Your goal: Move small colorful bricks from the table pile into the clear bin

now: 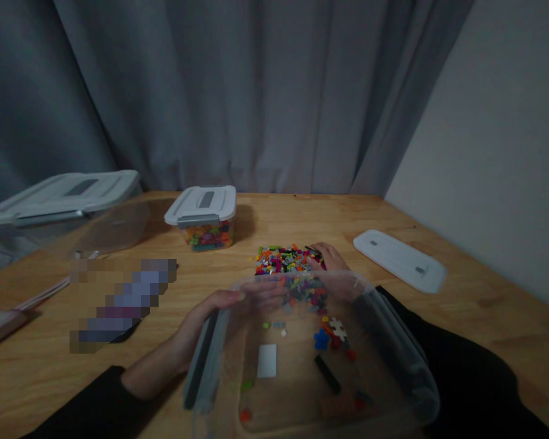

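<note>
A clear plastic storage box (396,372) with grey side latches fills the near middle. My left hand (210,314) grips its far left corner, thumb over the rim and fingers showing faintly through the plastic. Seen through the box are a white flat piece (267,361), a black bar (327,374), a blue flower-shaped piece (321,339) and other small bits. Beyond it lies a pile of colourful building bricks (283,259). My right hand (333,262) rests at the pile's right edge, thumb and fingers apart and cupped around some bricks; the box partly covers this hand.
A white lid (398,259) lies on the wooden table (302,213) to the right. At the back stands a lidded box of colourful pieces (209,235). A larger lidded clear box (114,225) is at far left, near a pixelated object (128,302). A grey curtain (256,91) hangs behind.
</note>
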Available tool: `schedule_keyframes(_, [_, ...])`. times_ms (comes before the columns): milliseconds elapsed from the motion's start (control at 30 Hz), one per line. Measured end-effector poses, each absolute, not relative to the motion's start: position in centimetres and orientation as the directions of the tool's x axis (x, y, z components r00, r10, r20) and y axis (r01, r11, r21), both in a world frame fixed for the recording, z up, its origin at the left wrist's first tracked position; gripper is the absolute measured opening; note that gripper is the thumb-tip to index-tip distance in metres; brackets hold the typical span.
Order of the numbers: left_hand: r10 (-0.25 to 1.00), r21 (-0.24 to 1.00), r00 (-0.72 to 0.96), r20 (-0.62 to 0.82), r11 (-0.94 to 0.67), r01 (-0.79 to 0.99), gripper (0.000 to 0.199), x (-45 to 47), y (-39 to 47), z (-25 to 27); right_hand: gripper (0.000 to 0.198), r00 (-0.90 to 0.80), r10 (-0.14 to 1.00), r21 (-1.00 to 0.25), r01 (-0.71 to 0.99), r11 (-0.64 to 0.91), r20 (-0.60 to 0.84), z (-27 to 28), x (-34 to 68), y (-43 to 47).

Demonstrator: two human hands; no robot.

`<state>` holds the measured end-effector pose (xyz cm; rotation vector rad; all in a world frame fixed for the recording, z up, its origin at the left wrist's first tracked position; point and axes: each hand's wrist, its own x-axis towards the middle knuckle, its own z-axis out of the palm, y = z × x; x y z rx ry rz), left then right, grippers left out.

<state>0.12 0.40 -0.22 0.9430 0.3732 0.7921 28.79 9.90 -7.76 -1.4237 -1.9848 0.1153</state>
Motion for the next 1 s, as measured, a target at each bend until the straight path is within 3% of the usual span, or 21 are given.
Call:
schedule_keyframes(267, [0.725, 0.825, 0.684, 0.079, 0.338, -0.453, 0.044, -0.1, 0.6, -0.8, 0.034, -0.112, 0.804, -0.411, 0.814, 0.412, 0.584, -8.4, 32.2, 10.2])
schedule_keyframes(433, [0.72, 0.826, 0.69, 0.077, 0.342, -0.449, 0.045, 0.0, 0.3, -0.1, 0.022, -0.375, 0.761, -0.279, 0.77, 0.574, 0.529, -8.8, 33.1, 10.0])
schedule_keyframes(700, [0.721, 0.839, 0.687, 0.09, 0.316, -0.442, 0.031, 0.3, -0.1, 1.1, 0.026, -0.481, 0.739, -0.277, 0.715, 0.642, 0.472, -7.6, 34.1, 9.2])
schedule_keyframes(1000, [0.723, 0.843, 0.689, 0.049, 0.34, -0.416, 0.046, 0.1, 0.1, 0.2, 0.031, -0.522, 0.721, -0.272, 0.689, 0.671, 0.456, -6.8, 34.8, 9.1])
